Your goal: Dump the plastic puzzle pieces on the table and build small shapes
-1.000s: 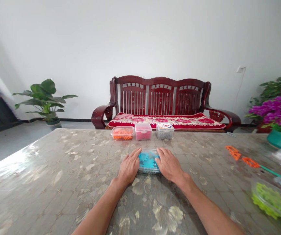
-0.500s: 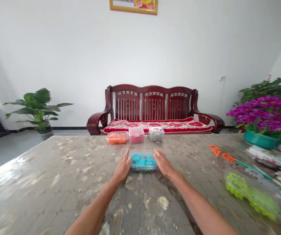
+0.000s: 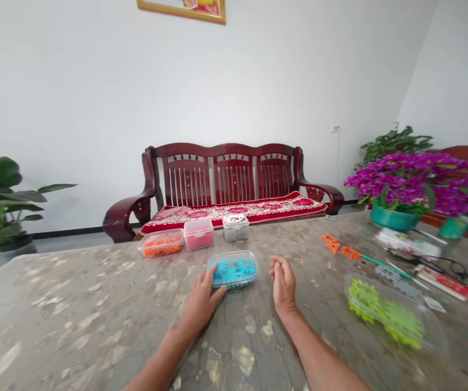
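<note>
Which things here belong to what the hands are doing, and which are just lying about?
In use: tub of blue pieces, left hand seemingly touching it; right hand beside it.

Probably just lying about: tub of orange pieces, pink box, grey box, yellow-green pieces, purple flowers.

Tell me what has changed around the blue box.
The right hand has come off the right end of the blue box and moved right, while the left hand remains at its left end. The view turned right. The orange box, pink box and grey box stay in their row.
</note>
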`<state>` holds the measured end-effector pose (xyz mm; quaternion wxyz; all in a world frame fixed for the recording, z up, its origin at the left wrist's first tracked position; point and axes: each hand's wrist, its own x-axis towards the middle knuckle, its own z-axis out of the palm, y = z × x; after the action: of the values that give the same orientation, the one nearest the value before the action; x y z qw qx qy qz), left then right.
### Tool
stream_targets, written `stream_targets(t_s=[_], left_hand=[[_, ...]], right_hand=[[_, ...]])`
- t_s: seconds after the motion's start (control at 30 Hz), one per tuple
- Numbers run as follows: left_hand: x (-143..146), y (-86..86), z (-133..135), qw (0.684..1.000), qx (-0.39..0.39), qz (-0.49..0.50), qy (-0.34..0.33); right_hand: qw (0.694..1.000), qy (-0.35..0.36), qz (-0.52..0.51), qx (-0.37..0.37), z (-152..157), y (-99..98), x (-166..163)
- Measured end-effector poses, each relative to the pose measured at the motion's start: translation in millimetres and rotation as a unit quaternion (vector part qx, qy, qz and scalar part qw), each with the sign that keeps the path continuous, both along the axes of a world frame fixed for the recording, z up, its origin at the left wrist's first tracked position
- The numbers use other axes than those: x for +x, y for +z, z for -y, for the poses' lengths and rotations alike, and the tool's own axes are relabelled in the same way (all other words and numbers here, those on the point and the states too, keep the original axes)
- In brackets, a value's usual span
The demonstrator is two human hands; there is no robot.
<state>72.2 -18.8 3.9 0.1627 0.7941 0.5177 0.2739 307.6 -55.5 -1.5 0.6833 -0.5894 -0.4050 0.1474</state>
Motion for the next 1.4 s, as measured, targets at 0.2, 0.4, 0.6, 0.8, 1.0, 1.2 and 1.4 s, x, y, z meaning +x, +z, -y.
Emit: stream_targets(t_s=[0.2,0.4,0.6,0.8,1.0,1.2,1.4], left_hand=[[81.7,11.0,-7.7,0.997,0.019,-0.072,0.028],[137.4,13.9,-30.9,0.991,0.027,-0.101,0.077],[164.5,14.1,-48.7,0.997,-0.019,-0.048,0.065],[129.0,-1.6,-53.3,0.994,-0.061,0.042,-0.077],[44.2,-10.7,-18.5,0.978,0.039,-0.111,-0.173],[-17.4,-13.2,22.4,0.978,0.009,-0.165,-0.129],[-25.8,-10.5,29.3,0.978,-0.017,-0.182,-0.101]], right_hand=[[0.980,0.052,0.177,0.074,15.1,11.4,-3.7],[0.996,-0.030,0.085,0.014,-7.5,-4.1,17.5],[0.995,-0.090,0.018,-0.025,-31.2,-17.0,41.4],[0.967,-0.109,0.231,-0.003,-26.5,-11.4,30.5],[0.891,-0.150,0.413,-0.112,-29.1,-2.9,27.0],[0.856,-0.130,0.480,-0.145,-56.9,-5.4,49.4],[0.850,-0.136,0.496,-0.110,-90.8,-14.7,70.3]])
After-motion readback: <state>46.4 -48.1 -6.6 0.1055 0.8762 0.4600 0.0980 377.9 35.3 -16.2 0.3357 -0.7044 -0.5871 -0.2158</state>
